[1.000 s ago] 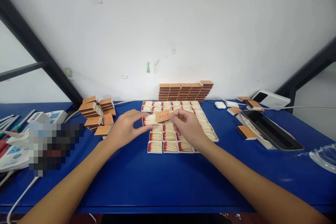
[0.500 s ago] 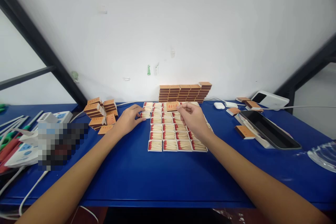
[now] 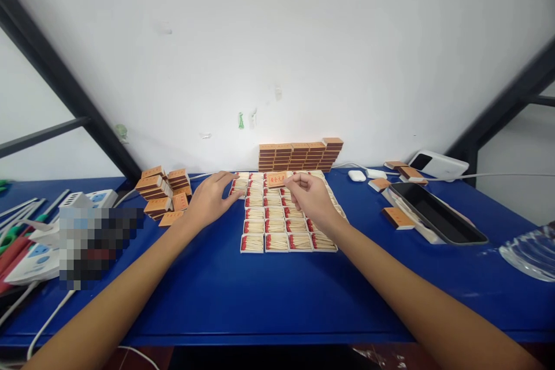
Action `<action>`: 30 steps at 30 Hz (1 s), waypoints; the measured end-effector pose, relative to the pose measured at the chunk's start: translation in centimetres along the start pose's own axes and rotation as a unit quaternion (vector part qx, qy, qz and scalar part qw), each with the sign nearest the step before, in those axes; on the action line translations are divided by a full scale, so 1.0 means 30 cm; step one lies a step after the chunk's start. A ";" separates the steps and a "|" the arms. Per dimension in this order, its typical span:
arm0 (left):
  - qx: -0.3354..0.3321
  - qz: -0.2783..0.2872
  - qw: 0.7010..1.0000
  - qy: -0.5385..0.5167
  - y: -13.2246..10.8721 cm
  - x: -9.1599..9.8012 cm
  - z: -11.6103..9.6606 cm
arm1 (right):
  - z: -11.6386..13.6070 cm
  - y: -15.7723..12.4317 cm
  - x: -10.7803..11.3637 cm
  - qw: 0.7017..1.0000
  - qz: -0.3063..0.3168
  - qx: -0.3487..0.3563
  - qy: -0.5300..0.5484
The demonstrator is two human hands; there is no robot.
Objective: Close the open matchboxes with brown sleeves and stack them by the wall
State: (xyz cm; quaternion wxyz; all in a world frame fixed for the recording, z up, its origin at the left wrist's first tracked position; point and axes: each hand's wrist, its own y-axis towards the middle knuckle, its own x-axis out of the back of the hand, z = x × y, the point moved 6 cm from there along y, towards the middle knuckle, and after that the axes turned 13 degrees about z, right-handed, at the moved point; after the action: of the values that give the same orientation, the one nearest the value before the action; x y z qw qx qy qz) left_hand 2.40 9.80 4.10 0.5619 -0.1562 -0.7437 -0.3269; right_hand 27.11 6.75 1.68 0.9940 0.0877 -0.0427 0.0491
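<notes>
Behind the blue worktop (image 3: pixel 269 295), a scuffed white wall (image 3: pixel 303 40) is rising. My right grip (image 3: pixel 311 196) is pinching an orange matchbox cover (image 3: pixel 276 180), lettered face showing, over the far part of the block of match-filled trays (image 3: pixel 274 225). My left grip (image 3: pixel 209 199) is curving thumb and fingers around a match tray (image 3: pixel 238 184) at the block's far left corner; I cannot tell whether it is pressing. A second ago cover and tray were meeting end to end; now they are standing apart, so I judge this tray is joining the block while the cover is staying with me. Stacked matchboxes (image 3: pixel 299 157) are standing behind the block, a looser pile (image 3: pixel 154 185) is sitting left of it, and a dark phone-shaped slab (image 3: pixel 437 214) is lying well to its right.
</notes>
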 end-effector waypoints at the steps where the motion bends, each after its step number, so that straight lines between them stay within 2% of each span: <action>1: -0.015 -0.009 1.000 -0.009 0.008 0.015 -0.030 | 0.000 -0.001 -0.007 1.000 0.008 -0.001 0.003; 5: -0.083 -0.004 0.996 -0.043 0.057 0.045 -0.144 | 0.011 -0.009 -0.032 0.999 0.042 -0.003 0.018; 8: -0.099 0.013 0.994 -0.049 0.100 0.050 -0.180 | 0.016 -0.010 -0.036 0.999 0.050 -0.001 0.020; 11: -0.102 0.019 0.992 -0.072 0.145 0.061 -0.166 | 0.014 -0.003 -0.020 0.999 0.033 0.002 0.034; 16: -0.062 -0.009 0.992 -0.113 0.261 0.101 -0.085 | 0.011 0.009 0.026 0.998 -0.032 0.002 0.051; 20: -0.032 -0.036 0.992 -0.119 0.392 0.116 -0.079 | 0.003 0.020 0.030 1.000 -0.024 0.009 0.011; 22: -0.028 -0.026 0.993 -0.115 0.466 0.105 -0.116 | -0.007 0.025 0.020 1.000 -0.004 0.021 -0.017; 26: -0.041 0.034 0.995 -0.081 0.615 0.049 -0.222 | -0.033 0.032 -0.017 0.995 0.053 0.046 -0.064; 30: -0.033 0.067 0.996 -0.055 0.720 -0.006 -0.286 | -0.044 0.026 -0.041 0.991 0.080 0.048 -0.097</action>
State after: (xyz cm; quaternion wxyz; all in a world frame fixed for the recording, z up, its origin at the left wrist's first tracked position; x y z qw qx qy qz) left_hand 21.72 20.08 11.97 0.5354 -0.2422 -0.7501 -0.3035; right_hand 25.91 7.63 0.41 0.9726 0.1362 -0.1435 0.1222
